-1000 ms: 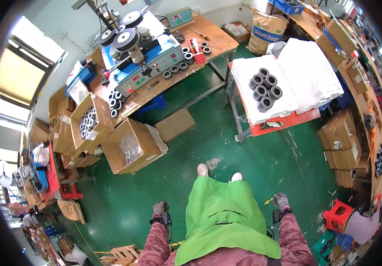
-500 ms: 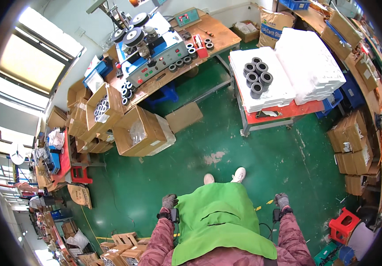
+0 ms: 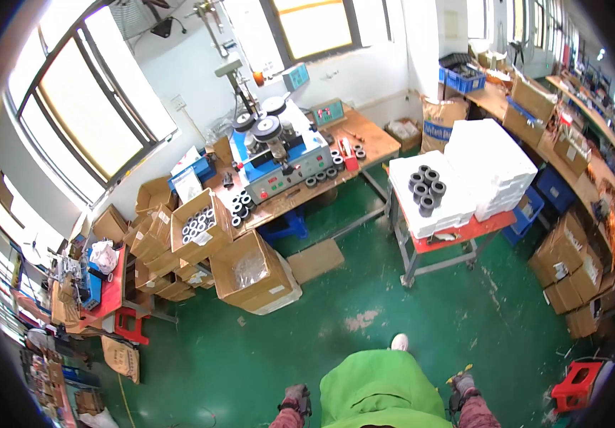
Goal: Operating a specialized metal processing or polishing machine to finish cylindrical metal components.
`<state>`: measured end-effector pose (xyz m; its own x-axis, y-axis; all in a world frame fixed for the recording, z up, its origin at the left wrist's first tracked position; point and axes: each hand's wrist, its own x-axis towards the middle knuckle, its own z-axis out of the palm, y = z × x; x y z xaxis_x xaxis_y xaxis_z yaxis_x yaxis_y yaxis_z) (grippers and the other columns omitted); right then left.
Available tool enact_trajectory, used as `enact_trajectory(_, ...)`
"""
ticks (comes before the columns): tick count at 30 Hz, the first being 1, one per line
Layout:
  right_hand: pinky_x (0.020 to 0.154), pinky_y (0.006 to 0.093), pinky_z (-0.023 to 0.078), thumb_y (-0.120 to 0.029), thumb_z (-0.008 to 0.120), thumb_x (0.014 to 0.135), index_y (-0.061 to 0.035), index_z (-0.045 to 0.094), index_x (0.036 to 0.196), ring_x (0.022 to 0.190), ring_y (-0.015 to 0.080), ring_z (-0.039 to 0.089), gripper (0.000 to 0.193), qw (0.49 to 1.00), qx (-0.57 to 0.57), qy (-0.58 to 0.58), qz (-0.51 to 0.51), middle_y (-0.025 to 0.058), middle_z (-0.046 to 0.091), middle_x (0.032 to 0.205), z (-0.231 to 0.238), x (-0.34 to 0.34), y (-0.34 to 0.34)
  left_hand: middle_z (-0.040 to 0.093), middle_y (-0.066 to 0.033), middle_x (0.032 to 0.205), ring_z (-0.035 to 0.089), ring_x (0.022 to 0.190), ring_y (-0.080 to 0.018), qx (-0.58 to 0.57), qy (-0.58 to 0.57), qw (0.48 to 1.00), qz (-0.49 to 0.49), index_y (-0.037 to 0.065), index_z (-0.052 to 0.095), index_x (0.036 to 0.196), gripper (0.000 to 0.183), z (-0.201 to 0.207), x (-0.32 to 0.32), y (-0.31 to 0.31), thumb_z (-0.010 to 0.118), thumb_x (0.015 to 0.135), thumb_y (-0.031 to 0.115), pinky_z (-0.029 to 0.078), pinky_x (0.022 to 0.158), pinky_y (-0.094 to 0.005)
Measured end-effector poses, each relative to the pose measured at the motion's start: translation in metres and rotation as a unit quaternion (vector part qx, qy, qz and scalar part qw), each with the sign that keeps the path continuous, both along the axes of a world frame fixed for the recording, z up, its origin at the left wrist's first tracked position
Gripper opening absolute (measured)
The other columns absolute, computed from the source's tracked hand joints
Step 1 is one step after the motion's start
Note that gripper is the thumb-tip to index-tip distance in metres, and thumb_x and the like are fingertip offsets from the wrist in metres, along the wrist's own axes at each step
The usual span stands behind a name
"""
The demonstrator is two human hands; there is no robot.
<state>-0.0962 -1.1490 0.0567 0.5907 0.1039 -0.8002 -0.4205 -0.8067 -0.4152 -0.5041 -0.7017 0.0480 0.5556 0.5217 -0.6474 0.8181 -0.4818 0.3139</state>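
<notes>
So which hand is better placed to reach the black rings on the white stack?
Probably the right hand: the black rings on the white stack lie ahead on its side, and the left hand is farther off, left of the green apron. Neither hand touches them.

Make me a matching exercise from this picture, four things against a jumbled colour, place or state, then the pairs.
1. Apron
2. White slabs
3. Machine with discs
4. Right hand

A. On a wooden bench
B. Gloved in grey
C. Green
D. On a red-topped table

Pairs: 1-C, 2-D, 3-A, 4-B
</notes>
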Motion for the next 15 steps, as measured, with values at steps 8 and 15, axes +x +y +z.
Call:
enact_trajectory(8,0.046,0.0381,0.051,-0.012,0.055,0.085,-0.0017,0.059,0.082,0.054,0.0252,0.060,0.012,0.998,-0.019,0.048,-0.023,0.0117,0.061,0.065,-0.042,0.024,-0.032,0.063,-0.0112,0.085,0.060,0.076,-0.0231,0.140,0.056,0.977,-0.154,0.014,0.063,0.092,0.021,-0.015,-0.092,-0.063,0.050,0.082,0.026,0.048,0.065,-0.0351)
enact_trajectory(15,0.051,0.0367,0.052,-0.014,0.056,0.083,0.0004,0.061,0.081,0.056,0.0243,0.062,0.016,0.938,0.036,-0.104,0.330,0.0126,0.063,0.068,-0.062,0.067,-0.021,0.061,-0.0092,0.078,0.056,0.065,-0.0217,-0.135,-0.068,0.888,0.435,0.015,0.062,0.089,0.018,0.036,-0.011,-0.126,0.049,0.084,0.025,0.047,0.056,-0.0330)
